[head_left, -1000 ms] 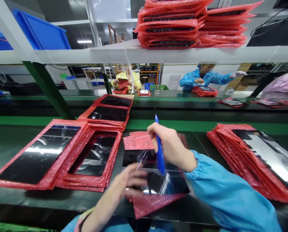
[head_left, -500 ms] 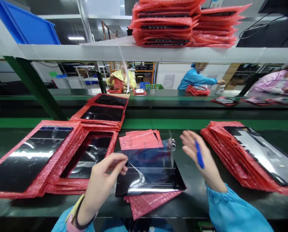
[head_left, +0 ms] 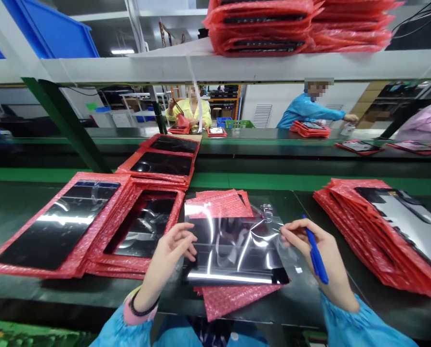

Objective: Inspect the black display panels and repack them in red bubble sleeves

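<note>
A black glass screen panel (head_left: pixel 233 262) lies on a red bubble-wrap bag (head_left: pixel 237 300) in front of me. A clear film (head_left: pixel 271 227) with bright reflections spreads over the panel and past its right edge. The fingertips of my right hand (head_left: pixel 326 248) pinch the film's right edge. A blue pen (head_left: pixel 317 258) is also held in that hand, slanting down across the palm. At the panel's left edge is my left hand (head_left: pixel 175 245), its fingers loosely bent and apart. Whether it touches the film, I cannot tell.
Stacks of red bubble bags topped by black screens (head_left: pixel 58 226) are at left. Another bag stack (head_left: pixel 340 217) with a silver-backed part stands at right. Small clear clips (head_left: pixel 266 210) lie behind the panel. A shelf (head_left: pixel 157 67) crosses above; co-workers sit beyond the bench.
My right hand has come down and left onto the film's edge, keeping the pen. The film now lies spread over the panel. My left hand's fingers have loosened from a pinch.
</note>
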Action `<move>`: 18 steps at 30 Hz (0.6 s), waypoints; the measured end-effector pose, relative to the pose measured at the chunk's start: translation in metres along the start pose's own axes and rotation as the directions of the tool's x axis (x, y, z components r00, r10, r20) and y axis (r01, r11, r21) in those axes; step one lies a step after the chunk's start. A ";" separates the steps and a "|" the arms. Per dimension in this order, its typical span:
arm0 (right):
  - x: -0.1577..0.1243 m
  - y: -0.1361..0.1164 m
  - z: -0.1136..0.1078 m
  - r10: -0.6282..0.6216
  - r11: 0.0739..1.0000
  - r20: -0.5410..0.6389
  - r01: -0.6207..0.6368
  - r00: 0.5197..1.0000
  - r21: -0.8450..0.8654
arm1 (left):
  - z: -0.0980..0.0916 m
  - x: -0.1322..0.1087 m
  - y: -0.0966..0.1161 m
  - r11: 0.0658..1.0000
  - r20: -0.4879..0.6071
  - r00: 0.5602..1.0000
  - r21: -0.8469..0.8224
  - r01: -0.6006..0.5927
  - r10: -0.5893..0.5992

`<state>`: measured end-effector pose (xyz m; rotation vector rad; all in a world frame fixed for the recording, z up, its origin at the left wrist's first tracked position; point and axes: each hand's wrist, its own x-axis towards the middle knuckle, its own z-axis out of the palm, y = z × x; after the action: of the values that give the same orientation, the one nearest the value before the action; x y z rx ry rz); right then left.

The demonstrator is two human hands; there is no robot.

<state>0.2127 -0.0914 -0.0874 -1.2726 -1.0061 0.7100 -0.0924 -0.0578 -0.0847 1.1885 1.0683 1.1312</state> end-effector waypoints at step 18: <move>-0.017 0.020 -0.006 -0.027 0.995 -0.008 0.026 1.000 -0.097 | -0.009 0.008 -0.023 0.960 0.100 0.977 0.229 0.164 -0.190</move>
<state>0.2124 -0.1052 -0.1108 -1.3430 -1.0589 0.6401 -0.0984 -0.0497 -0.1088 1.2881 1.2030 0.8069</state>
